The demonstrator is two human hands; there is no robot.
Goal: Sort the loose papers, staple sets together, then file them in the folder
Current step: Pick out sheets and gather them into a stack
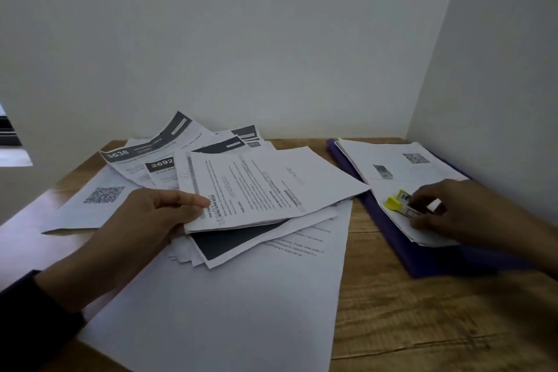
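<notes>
My left hand (pixel 142 220) pinches the near left corner of a set of printed sheets (pixel 265 187), thumb on top, lifted slightly over a messy heap of loose papers (pixel 157 157). A purple folder (pixel 389 229) lies open at the right with white sheets (pixel 401 166) resting on it. On those sheets sits a small yellow stapler (pixel 398 201). My right hand (pixel 444 208) curls its fingers around the stapler's rear end.
A wooden table (pixel 407 317) stands in a white corner, walls close behind and to the right. Large blank sheets (pixel 229 305) cover the near middle. A page with a QR code (pixel 99 199) lies at the left.
</notes>
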